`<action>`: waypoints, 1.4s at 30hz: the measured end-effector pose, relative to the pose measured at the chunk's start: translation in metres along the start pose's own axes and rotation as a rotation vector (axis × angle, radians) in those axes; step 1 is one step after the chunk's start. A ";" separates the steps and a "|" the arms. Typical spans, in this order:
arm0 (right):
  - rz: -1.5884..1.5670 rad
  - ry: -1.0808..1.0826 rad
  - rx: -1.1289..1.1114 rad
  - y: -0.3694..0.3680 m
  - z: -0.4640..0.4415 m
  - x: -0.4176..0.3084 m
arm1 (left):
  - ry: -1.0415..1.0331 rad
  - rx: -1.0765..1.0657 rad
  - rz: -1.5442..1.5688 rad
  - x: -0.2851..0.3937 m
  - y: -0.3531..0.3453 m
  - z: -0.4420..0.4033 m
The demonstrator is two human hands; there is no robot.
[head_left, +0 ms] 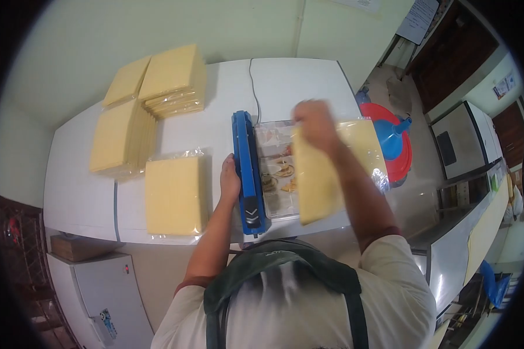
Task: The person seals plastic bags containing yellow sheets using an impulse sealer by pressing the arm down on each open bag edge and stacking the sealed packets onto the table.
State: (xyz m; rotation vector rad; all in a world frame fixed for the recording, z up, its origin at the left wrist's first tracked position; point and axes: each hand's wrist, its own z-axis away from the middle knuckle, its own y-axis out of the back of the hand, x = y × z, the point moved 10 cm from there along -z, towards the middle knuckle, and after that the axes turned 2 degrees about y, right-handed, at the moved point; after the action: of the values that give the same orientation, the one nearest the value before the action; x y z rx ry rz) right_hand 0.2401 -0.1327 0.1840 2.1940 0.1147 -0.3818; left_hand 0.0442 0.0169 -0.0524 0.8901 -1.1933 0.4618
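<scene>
My right hand (315,121), smeared by motion, is closed at the top edge of a flat yellow packet (317,180), which hangs tilted. Under and behind it, another yellow packet in clear plastic (361,139) lies at the table's right edge. My left hand (230,181) rests with its fingers stretched along the left side of a long blue bag sealer (249,168). Right of the sealer lies a flat panel printed with food pictures (276,174), partly covered by the packet.
Yellow packets are stacked at the back left (172,75), with another stack (119,139) in front. A bagged yellow packet (174,198) lies left of my left hand. A cord (252,81) crosses the white table (303,81). A red basin (399,166) with a blue funnel-like piece (390,139) stands beyond its right edge.
</scene>
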 end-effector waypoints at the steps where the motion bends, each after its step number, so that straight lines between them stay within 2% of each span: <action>1: 0.058 -0.043 0.004 -0.033 0.006 -0.010 | -0.081 -0.005 0.032 -0.008 -0.004 -0.005; 2: 0.007 -0.177 -0.156 -0.070 0.019 -0.004 | -0.078 -0.003 0.026 -0.010 -0.001 -0.005; 4: 0.204 -0.399 -0.032 -0.080 0.055 -0.002 | 0.046 -0.054 0.350 -0.020 0.000 -0.010; 5: 0.199 -0.394 -0.030 -0.089 0.071 -0.007 | 0.138 -0.085 0.411 -0.009 0.006 -0.006; 7: 0.414 -0.928 -0.308 -0.104 0.133 0.033 | 0.138 -0.097 0.396 -0.006 0.012 -0.014; 9: 0.416 -0.868 -0.339 -0.109 0.141 0.030 | 0.153 -0.122 0.374 -0.001 0.012 -0.014; 11: 0.389 -0.746 -0.374 -0.118 0.139 0.022 | 0.123 -0.095 0.205 0.020 0.021 -0.019; 12: 0.380 -0.760 -0.364 -0.115 0.137 0.026 | 0.117 -0.104 0.190 0.023 0.022 -0.025; 14: 0.184 -0.328 -0.451 -0.129 0.115 -0.003 | 0.101 -0.180 -0.147 0.025 0.017 -0.031; 15: 0.110 -0.194 -0.475 -0.131 0.110 -0.013 | 0.095 -0.189 -0.158 0.028 0.015 -0.031; 17: 0.220 -0.212 -0.463 -0.127 0.116 -0.017 | -0.028 -0.183 -0.397 0.040 0.010 -0.027; 18: 0.333 -0.216 -0.460 -0.122 0.118 -0.019 | -0.031 -0.191 -0.405 0.033 0.007 -0.027; 19: 0.311 -0.332 -0.392 -0.112 0.126 -0.017 | -0.133 -0.150 -0.424 0.033 0.005 -0.027; 20: 0.311 -0.335 -0.391 -0.107 0.134 -0.021 | -0.232 -0.108 -0.441 0.034 0.002 -0.027; 22: 0.316 -0.505 -0.533 -0.102 0.163 -0.010 | -0.181 -0.092 -0.332 0.030 0.001 -0.028; 23: 0.289 -0.513 -0.522 -0.095 0.167 -0.003 | -0.128 -0.074 -0.223 0.024 0.003 -0.027; 26: 0.352 -0.540 -0.460 -0.085 0.166 0.024 | -0.067 -0.063 -0.240 0.009 -0.003 -0.042; 30: 0.368 -0.583 -0.477 -0.080 0.162 0.035 | -0.062 -0.037 -0.240 0.029 -0.008 -0.042; 32: 0.382 -0.595 -0.478 -0.081 0.162 0.036 | -0.223 0.011 -0.253 0.044 -0.008 -0.038; 35: 0.387 -0.615 -0.487 -0.079 0.161 0.037 | -0.194 0.015 -0.331 0.049 -0.007 -0.035; 39: 0.377 -0.620 -0.486 -0.079 0.160 0.038 | -0.227 0.024 -0.289 0.043 -0.008 -0.041; 42: 0.380 -0.602 -0.479 -0.074 0.161 0.041 | -0.346 0.010 -0.341 0.052 -0.009 -0.039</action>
State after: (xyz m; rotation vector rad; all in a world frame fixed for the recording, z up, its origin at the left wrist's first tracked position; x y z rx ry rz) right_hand 0.2253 -0.2177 0.0240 1.5122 -0.4857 -0.6957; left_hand 0.0915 0.0357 -0.0107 1.1894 -1.3167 0.0369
